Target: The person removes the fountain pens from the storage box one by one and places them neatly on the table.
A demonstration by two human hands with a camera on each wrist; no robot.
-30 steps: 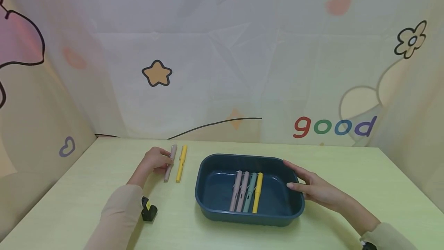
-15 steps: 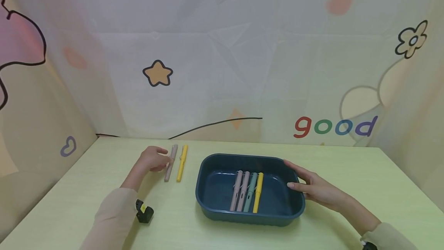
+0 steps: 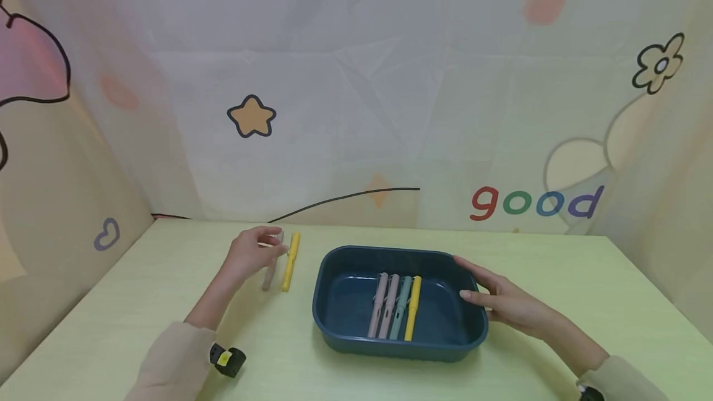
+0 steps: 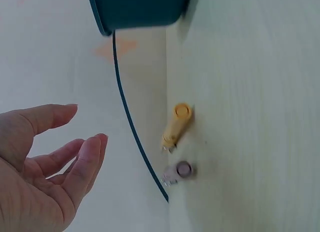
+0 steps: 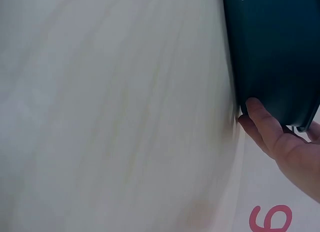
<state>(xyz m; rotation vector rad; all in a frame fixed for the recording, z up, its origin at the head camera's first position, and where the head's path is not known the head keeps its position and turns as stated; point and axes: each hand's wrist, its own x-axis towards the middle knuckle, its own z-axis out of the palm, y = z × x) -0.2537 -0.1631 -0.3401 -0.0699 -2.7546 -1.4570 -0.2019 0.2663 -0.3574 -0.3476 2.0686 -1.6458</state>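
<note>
Left hand [image 3: 252, 251] nearer yellow pen [image 3: 290, 265]

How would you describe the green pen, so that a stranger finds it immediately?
Start at the large dark blue tray. Inside, in the row of four, the green pen is third from the left, between a mauve pen and a yellow pen. It alone is green.

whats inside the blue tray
In the blue tray, side by side: two pale mauve pens, a green pen and a yellow pen. The near wall hides whatever is just behind it, perhaps pen ends; the right hand covers some of the right end.
</note>
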